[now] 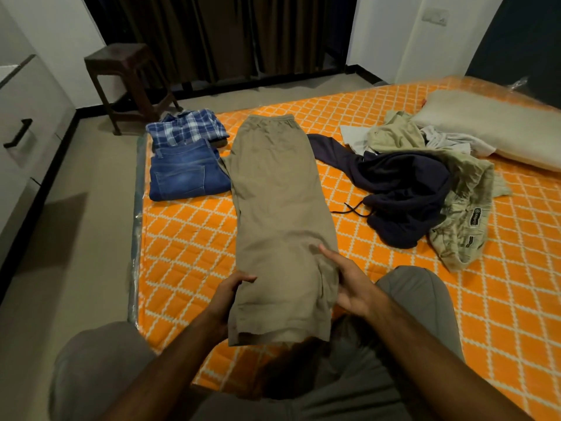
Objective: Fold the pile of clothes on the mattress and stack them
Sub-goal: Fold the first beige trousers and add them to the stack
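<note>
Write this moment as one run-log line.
step: folding khaki trousers | left hand: grips hem end | right hand: grips hem end | done: jeans, plaid shirt

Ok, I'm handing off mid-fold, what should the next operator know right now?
Left hand and right hand each grip the hem end of the khaki trousers, laid lengthwise on the mattress, legs together.
Done: folded jeans and plaid shirt lie at the mattress's far left corner.
Left: fold the trousers, add them there, then the navy hoodie and the pale clothes heaped on the right by the pillow.
</note>
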`<control>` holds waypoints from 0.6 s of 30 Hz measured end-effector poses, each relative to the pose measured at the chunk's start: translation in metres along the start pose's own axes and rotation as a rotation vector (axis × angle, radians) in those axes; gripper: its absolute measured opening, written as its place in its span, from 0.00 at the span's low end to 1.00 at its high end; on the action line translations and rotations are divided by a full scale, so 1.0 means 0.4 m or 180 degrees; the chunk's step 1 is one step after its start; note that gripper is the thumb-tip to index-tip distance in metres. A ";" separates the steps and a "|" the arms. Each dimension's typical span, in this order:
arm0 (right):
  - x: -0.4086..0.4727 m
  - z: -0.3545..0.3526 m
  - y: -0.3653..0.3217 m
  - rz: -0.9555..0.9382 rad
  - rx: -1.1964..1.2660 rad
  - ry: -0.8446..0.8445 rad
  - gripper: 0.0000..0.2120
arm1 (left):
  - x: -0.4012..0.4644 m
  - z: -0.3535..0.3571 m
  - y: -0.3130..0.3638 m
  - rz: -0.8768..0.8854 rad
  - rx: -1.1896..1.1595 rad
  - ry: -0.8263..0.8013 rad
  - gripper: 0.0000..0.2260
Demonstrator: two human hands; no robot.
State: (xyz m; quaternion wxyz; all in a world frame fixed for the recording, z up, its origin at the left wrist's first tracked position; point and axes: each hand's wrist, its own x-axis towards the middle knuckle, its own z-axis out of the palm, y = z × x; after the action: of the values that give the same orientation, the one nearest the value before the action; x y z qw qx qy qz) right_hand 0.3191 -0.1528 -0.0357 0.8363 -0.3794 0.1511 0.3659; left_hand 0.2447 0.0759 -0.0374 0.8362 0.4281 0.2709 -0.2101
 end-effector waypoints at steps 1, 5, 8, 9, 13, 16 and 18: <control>-0.013 0.000 0.002 0.0077 -0.0135 0.0015 0.15 | -0.003 -0.008 -0.017 -0.0043 0.0144 0.0165 0.16; -0.060 -0.007 0.024 0.0712 -0.0941 0.0343 0.15 | -0.013 -0.038 -0.081 0.0374 0.0756 0.0822 0.22; -0.097 -0.017 0.047 0.0977 -0.1056 0.0370 0.16 | -0.033 -0.070 -0.120 0.0385 0.0850 0.0906 0.34; -0.107 -0.018 0.053 0.0989 -0.0968 0.0322 0.14 | -0.044 -0.072 -0.124 0.0376 0.0901 0.0953 0.31; -0.115 -0.014 0.085 0.0813 -0.0888 0.0461 0.09 | -0.055 -0.080 -0.137 0.0078 0.1079 0.1118 0.14; -0.107 -0.013 0.119 0.0599 -0.1123 0.0625 0.10 | -0.057 -0.094 -0.147 -0.0065 0.1280 0.0954 0.09; -0.102 -0.016 0.135 0.0337 -0.1213 0.0771 0.14 | -0.059 -0.092 -0.147 -0.0054 0.1228 0.0945 0.07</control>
State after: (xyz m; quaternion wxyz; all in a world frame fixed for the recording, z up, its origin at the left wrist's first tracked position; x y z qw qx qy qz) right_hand 0.2519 -0.1540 -0.0467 0.7050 -0.5631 0.1982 0.3829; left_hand 0.1824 0.0772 -0.0759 0.6881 0.6038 0.3494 -0.1997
